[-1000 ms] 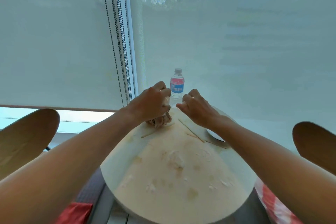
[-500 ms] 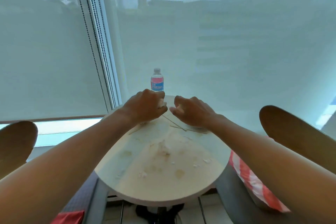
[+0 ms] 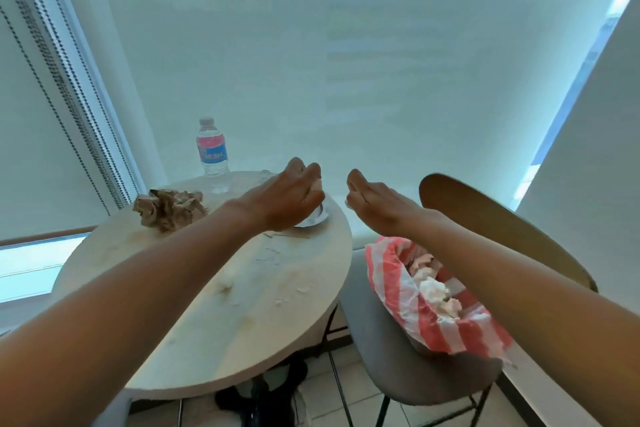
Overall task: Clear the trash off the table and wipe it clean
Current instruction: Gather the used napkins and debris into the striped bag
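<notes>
A round pale table [image 3: 207,340] carries stains, crumbs and white paper scraps [image 3: 227,279]. Crumpled brown paper [image 3: 169,208] lies at its far left, and thin wooden sticks [image 3: 287,236] lie near its right edge. My left hand [image 3: 287,198] hovers over a small white foil-like lid [image 3: 317,220] at that edge, fingers curled on a white scrap. My right hand [image 3: 374,204] is past the table edge, above a red-and-white striped plastic bag [image 3: 398,291] holding white trash. Its fingers are pinched together, with a tiny white bit showing at the tips.
A water bottle [image 3: 213,152] with a pink and blue label stands at the table's far edge. The bag rests on a grey chair seat [image 3: 398,364] with a wooden back [image 3: 485,225]. Blind cords [image 3: 69,80] hang at the left. A dark object [image 3: 259,399] lies under the table.
Both hands have lifted from the sticks at the back of the table and moved right, toward the table's edge and the bag. The view has swung right, so the crumpled paper shows.
</notes>
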